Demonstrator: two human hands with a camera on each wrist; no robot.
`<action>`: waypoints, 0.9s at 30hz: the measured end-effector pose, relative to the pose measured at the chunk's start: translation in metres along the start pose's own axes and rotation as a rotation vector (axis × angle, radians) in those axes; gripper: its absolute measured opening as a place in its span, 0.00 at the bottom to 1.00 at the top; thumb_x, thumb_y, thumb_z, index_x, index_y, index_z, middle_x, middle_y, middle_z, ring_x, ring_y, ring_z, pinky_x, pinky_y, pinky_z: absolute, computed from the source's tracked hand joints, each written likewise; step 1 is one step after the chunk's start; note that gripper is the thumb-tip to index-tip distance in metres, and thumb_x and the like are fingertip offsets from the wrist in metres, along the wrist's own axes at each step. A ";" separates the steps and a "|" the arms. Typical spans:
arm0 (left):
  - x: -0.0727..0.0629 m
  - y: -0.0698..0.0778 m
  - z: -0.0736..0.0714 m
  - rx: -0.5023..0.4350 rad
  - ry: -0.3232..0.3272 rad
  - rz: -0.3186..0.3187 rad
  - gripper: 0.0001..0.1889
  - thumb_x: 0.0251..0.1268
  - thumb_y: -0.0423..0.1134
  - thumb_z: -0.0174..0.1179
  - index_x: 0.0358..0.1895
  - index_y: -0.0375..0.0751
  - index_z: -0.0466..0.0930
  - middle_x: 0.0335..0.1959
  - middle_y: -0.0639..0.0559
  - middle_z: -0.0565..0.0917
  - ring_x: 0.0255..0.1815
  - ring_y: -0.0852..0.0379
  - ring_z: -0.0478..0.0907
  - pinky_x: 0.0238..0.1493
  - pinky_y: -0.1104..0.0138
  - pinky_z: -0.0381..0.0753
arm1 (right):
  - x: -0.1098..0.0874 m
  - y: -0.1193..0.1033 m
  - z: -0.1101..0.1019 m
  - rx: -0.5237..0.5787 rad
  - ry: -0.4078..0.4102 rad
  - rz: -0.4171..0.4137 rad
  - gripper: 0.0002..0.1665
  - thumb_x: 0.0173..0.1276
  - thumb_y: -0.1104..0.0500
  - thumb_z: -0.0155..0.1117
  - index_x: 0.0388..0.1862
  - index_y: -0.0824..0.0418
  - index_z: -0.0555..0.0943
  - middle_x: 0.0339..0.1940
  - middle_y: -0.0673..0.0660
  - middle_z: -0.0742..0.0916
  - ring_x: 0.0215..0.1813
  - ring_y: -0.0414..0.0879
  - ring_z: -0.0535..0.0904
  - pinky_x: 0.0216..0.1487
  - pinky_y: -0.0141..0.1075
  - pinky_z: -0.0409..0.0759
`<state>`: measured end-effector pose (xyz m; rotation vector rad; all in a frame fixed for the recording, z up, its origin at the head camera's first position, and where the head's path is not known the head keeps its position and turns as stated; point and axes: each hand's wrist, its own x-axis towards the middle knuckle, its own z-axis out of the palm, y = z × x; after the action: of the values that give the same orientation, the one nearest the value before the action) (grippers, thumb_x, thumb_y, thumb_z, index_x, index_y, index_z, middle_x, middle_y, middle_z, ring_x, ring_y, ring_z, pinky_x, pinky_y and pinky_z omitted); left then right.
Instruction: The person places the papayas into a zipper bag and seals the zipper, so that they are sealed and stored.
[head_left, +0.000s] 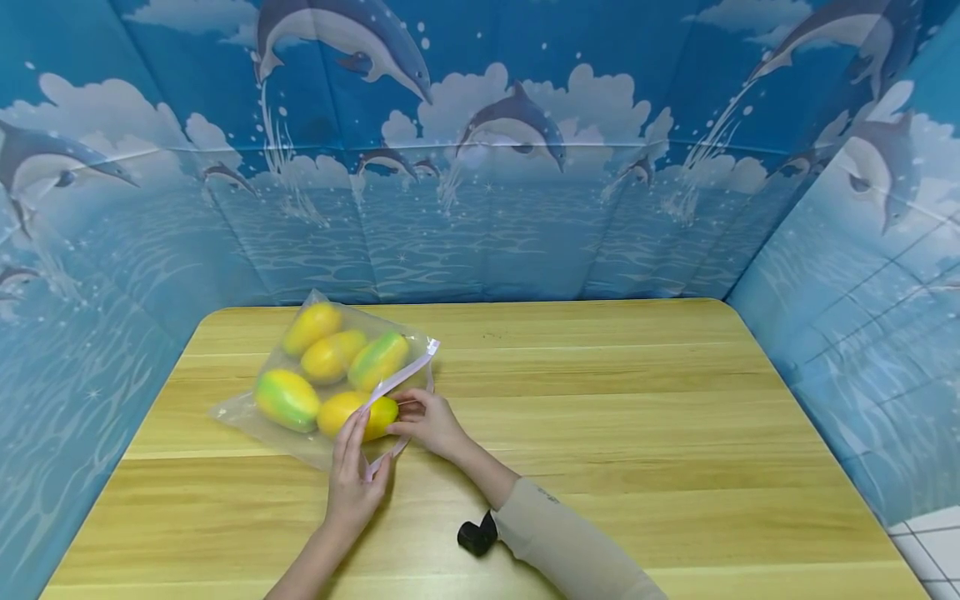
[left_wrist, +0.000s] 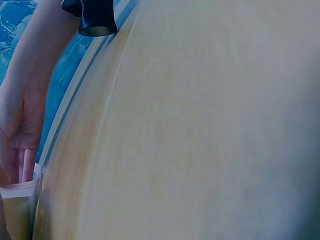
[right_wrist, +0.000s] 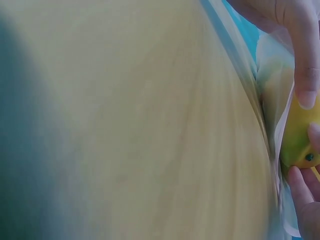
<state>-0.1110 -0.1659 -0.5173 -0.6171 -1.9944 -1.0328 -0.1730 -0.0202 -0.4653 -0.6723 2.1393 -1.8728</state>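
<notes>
A clear zip bag [head_left: 262,427] lies on the table with several yellow-green mangoes [head_left: 287,400] inside, its pale zip strip [head_left: 405,372] facing right. At the mouth of the bag, my right hand [head_left: 437,425] holds the end of one mango [head_left: 384,417], its fingertips curled around the stem end. That mango's far part lies within the bag. My left hand [head_left: 354,479] grips the lower side of the bag's mouth, fingers on top and thumb apart below. In the right wrist view, a left-hand digit [right_wrist: 306,75] points down onto the mango [right_wrist: 297,135], with right-hand fingers [right_wrist: 300,190] beneath it.
The wooden table [head_left: 637,417] extends to the right of the bag. Behind it hangs a blue curtain [head_left: 480,233] printed with dolphins, which also covers both sides. A black wrist device [head_left: 477,536] sits at the right sleeve's cuff [head_left: 517,500].
</notes>
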 end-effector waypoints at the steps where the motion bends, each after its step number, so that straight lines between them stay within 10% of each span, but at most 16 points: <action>1: 0.000 0.000 0.000 0.007 -0.002 0.001 0.37 0.36 0.19 0.58 0.59 0.19 0.60 0.59 0.28 0.64 0.23 0.60 0.61 0.17 0.84 0.64 | 0.000 -0.001 0.001 0.002 -0.001 0.004 0.24 0.54 0.72 0.65 0.50 0.77 0.73 0.49 0.72 0.79 0.50 0.64 0.77 0.52 0.48 0.78; 27: 0.001 0.000 0.001 0.035 0.006 0.008 0.43 0.24 0.10 0.64 0.58 0.19 0.62 0.58 0.28 0.64 0.20 0.61 0.60 0.15 0.83 0.63 | 0.013 0.019 0.019 -0.036 0.005 -0.002 0.24 0.53 0.69 0.67 0.50 0.72 0.75 0.49 0.66 0.80 0.49 0.57 0.79 0.49 0.34 0.81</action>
<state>-0.1118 -0.1645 -0.5169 -0.6026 -1.9993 -0.9912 -0.1794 -0.0417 -0.4853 -0.6788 2.1803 -1.8433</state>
